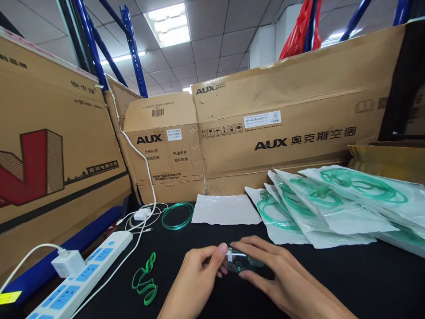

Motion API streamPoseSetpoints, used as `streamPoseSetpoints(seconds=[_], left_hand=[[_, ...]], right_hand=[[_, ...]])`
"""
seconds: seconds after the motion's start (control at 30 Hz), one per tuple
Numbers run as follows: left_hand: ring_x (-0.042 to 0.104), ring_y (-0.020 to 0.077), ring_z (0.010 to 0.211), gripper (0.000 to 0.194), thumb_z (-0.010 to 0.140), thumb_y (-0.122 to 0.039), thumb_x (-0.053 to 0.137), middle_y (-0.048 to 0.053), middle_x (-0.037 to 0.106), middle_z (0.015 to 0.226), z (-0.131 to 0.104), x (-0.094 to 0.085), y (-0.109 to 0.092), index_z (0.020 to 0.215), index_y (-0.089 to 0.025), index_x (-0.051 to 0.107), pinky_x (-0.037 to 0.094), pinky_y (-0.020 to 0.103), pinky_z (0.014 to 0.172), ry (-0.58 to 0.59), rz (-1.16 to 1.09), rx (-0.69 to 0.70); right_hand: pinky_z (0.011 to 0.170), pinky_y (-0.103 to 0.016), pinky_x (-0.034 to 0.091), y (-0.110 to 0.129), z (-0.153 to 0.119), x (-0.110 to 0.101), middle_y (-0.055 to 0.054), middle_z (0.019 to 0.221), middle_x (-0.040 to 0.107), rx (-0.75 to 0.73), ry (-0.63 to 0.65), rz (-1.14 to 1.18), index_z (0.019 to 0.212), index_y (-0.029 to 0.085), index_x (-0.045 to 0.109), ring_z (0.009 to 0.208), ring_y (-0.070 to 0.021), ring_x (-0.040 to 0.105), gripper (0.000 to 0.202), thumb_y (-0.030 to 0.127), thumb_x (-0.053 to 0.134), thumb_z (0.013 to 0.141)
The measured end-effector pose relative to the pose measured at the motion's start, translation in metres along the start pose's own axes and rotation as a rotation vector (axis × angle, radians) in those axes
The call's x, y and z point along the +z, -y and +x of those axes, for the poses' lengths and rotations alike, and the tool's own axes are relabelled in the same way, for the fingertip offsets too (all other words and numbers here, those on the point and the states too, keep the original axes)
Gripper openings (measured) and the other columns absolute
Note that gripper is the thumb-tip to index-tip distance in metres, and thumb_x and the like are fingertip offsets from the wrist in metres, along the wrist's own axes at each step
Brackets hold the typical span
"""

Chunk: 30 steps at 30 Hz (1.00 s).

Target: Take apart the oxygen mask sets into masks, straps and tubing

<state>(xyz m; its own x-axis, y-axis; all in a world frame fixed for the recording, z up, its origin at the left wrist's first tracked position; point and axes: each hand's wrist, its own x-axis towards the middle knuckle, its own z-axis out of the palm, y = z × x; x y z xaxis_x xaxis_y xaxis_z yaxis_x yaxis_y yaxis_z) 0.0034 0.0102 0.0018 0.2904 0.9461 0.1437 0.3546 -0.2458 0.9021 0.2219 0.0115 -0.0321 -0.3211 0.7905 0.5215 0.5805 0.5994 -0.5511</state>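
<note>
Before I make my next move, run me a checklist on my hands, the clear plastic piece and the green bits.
1. Left hand gripping the clear plastic piece: ok, at its left end.
2. Right hand on the piece: ok, fingers and thumb around its right part.
3. Green band in hand: not ok, loose on the black table.
4. Green tube coiled: ok.
5. Tube clear of the white cable: cannot tell.
6. White pouch lying flat: ok.

Clear, glossy plastic piece (241,261), hand-held
</note>
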Motion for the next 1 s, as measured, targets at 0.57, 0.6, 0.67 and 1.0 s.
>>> streamPoseSetpoints(seconds=[0.57, 0.6, 0.67, 1.0], left_hand=[[0.063, 0.0208, 0.102, 0.030, 0.091, -0.037, 0.070, 0.008, 0.075, 0.110, -0.003, -0.014, -0.005, 0.112, -0.019, 0.080, 0.051, 0.026, 0.086, 0.134, -0.462, 0.011], [0.063, 0.0196, 0.098, 0.029, 0.089, -0.036, 0.071, 0.008, 0.075, 0.106, -0.002, -0.014, -0.005, 0.110, -0.019, 0.080, 0.052, 0.025, 0.083, 0.128, -0.473, 0.014], [0.062, 0.0173, 0.088, 0.029, 0.087, -0.036, 0.072, 0.008, 0.075, 0.099, -0.001, -0.013, -0.005, 0.108, -0.018, 0.081, 0.052, 0.021, 0.071, 0.099, -0.481, 0.030], [0.041, 0.0043, 0.042, 0.036, 0.089, -0.039, 0.070, -0.001, 0.062, 0.066, 0.000, -0.003, 0.003, 0.115, -0.014, 0.075, 0.036, 0.015, 0.039, 0.072, -0.319, -0.022]], right_hand=[[0.108, -0.038, 0.050, 0.039, 0.023, -0.008, -0.008, 0.140, 0.066, 0.360, 0.008, 0.522, 0.130, 0.024, 0.071, 0.127, -0.0271, 0.063, 0.054, 0.054, 0.073, 0.085], [0.108, -0.037, 0.051, 0.040, 0.023, -0.009, -0.008, 0.139, 0.067, 0.377, 0.026, 0.556, 0.129, 0.023, 0.072, 0.125, -0.0268, 0.065, 0.055, 0.054, 0.075, 0.083], [0.108, -0.037, 0.050, 0.042, 0.023, -0.011, -0.008, 0.135, 0.069, 0.396, 0.064, 0.597, 0.128, 0.023, 0.072, 0.121, -0.0262, 0.067, 0.055, 0.054, 0.075, 0.083], [0.094, -0.034, 0.055, 0.047, 0.024, -0.010, -0.006, 0.120, 0.077, 0.303, 0.111, 0.543, 0.126, 0.025, 0.074, 0.108, -0.0240, 0.072, 0.039, 0.043, 0.069, 0.092]])
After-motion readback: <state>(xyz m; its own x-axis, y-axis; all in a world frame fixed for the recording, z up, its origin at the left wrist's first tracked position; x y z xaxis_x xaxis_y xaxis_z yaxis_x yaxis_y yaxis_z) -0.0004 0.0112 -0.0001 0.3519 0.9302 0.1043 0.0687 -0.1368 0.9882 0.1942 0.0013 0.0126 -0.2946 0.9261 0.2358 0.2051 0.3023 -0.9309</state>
